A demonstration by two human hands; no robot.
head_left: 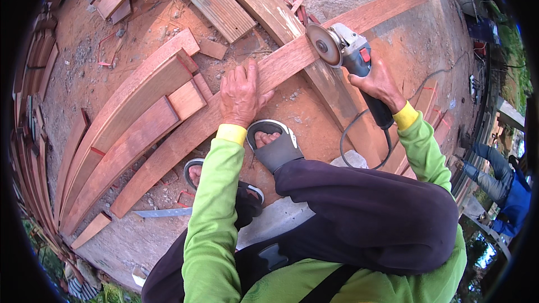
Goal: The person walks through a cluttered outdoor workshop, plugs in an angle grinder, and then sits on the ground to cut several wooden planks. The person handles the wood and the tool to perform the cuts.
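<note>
My right hand is wrapped round the body of a blue-and-grey angle grinder with a red switch. Its round disc stands over a long reddish-brown wooden plank; I cannot tell whether the two touch. The plank runs from lower left to upper right, across another board lying beneath it. Left of the grinder, my left hand grips the plank from above, with bent fingers over its face and the thumb at the near edge. A dark cord trails from the grinder's rear end.
Curved planks lie stacked at the left, with more timber at the top. A metal strip lies near my sandalled feet. Boards lie beyond my right forearm. At the far right is another person in blue.
</note>
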